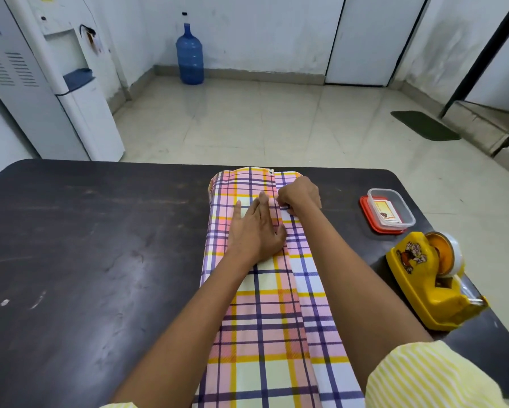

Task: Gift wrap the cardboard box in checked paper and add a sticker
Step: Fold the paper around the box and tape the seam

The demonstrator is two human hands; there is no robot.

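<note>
The cardboard box itself is not to see; the checked paper [265, 334] covers it fully. The parcel lies long on the dark desk [85, 245], from the middle down to 6 o'clock. The left hand [256, 231] lies flat on top, its fingers [263, 201] stretched out and pressing the paper down just beside the seam [291, 260]. The right hand [300, 194], at 12 o'clock from the left one, is clenched, with the fingertips pinching the overlapping edge of the paper. If a bit of tape is under them, I cannot tell.

I think the paper is thin and light and a little smooth, so it will spring open when nobody holds the overlap. The box below should be stiff enough for firm pressing. The best place to hold is along the seam, not on the loose ends.

A yellow tape dispenser [430, 278] stands at 4 o'clock, and a clear plastic container [391, 210] on a red lid stands at 2 o'clock, with small cards inside.
</note>
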